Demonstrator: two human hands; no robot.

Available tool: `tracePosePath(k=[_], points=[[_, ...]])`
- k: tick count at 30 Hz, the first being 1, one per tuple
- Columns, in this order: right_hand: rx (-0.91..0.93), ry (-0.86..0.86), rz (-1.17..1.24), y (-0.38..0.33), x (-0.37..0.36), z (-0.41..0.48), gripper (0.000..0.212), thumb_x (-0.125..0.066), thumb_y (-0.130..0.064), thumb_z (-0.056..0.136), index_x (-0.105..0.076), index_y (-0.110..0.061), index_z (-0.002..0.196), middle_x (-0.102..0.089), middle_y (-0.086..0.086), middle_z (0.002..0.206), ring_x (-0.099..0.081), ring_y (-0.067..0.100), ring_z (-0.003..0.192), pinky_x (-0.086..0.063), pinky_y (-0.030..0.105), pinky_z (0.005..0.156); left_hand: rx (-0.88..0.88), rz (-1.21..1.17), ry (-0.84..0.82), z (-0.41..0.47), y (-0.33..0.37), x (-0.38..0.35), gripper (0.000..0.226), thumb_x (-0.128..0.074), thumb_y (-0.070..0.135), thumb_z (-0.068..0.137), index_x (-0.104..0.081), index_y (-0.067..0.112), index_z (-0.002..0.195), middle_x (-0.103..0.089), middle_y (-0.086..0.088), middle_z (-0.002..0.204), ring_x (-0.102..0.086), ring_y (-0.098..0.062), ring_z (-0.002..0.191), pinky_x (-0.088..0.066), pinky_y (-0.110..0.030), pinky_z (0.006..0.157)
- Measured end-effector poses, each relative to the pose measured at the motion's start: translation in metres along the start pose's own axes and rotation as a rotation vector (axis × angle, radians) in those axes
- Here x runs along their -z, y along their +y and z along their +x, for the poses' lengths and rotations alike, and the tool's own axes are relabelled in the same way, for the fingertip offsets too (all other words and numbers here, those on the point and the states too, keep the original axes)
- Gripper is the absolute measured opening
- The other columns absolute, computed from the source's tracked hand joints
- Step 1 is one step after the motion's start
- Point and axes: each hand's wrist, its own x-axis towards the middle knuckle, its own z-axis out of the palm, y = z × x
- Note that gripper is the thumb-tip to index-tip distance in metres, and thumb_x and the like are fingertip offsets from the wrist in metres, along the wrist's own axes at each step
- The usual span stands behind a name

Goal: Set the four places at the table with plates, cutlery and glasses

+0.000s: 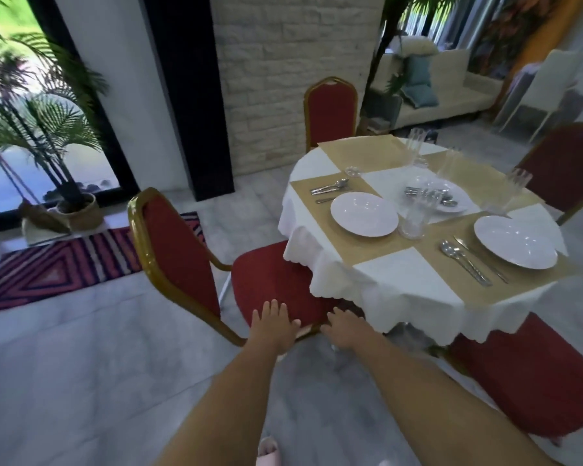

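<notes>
A round table with a white cloth [380, 284] and gold mats carries two white plates, one [364, 214] on the left mat and one [515, 242] on the near right mat. Cutlery [328, 188] lies beyond the left plate, and more cutlery [466, 260] lies left of the right plate. A third plate [460, 198] in the middle holds loose cutlery. Tall glasses [412, 222] stand around it. My left hand [276, 326] rests flat on the front edge of a red chair seat [269, 280]. My right hand [345, 331] curls over the same seat's corner, by the cloth's hem.
Three more red chairs ring the table: one at the far side [330, 112], one at the right [565, 169], one near right [525, 381]. A striped rug [64, 264] and potted palm [78, 210] stand left. A sofa [451, 92] is behind.
</notes>
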Motion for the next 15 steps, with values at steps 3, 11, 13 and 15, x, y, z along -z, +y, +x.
tracePosePath(k=[3,11,13,15], points=[[0.032,-0.043,-0.036,-0.024,-0.015,-0.009,0.05,-0.024,-0.033,0.102,-0.039,-0.01,0.144,-0.031,0.011,0.153,-0.025,0.036,0.141,-0.023,0.052,0.112,0.057,-0.001,-0.023,-0.026,-0.023,-0.012,0.065,-0.017,0.047,0.101,-0.007,0.008,0.153,-0.005,-0.014,0.161,-0.004,-0.031,0.149,-0.008,-0.048,0.12],[0.22,-0.139,-0.021,-0.12,-0.051,-0.019,0.049,-0.024,-0.028,0.104,-0.035,-0.01,0.149,-0.027,0.012,0.157,-0.021,0.032,0.145,-0.016,0.044,0.118,0.278,-0.113,-0.071,-0.083,-0.109,-0.041,0.065,-0.016,0.047,0.101,-0.005,0.01,0.154,-0.001,-0.012,0.162,-0.002,-0.029,0.149,-0.007,-0.048,0.12],[0.275,-0.168,-0.088,-0.148,-0.058,-0.019,0.051,-0.029,-0.032,0.102,-0.037,-0.012,0.147,-0.033,0.012,0.153,-0.03,0.033,0.141,-0.022,0.044,0.117,0.337,-0.148,-0.084,-0.095,-0.132,-0.043,0.065,-0.016,0.047,0.102,-0.003,0.01,0.154,0.002,-0.012,0.162,0.002,-0.029,0.15,-0.004,-0.048,0.12],[0.311,-0.149,-0.11,-0.177,-0.065,-0.018,0.053,-0.035,-0.036,0.095,-0.042,-0.014,0.142,-0.045,0.011,0.145,-0.045,0.033,0.128,-0.036,0.044,0.109,0.387,-0.179,-0.076,-0.105,-0.157,-0.043,0.065,-0.017,0.047,0.102,-0.004,0.01,0.154,0.002,-0.012,0.162,0.002,-0.029,0.15,-0.003,-0.049,0.121]])
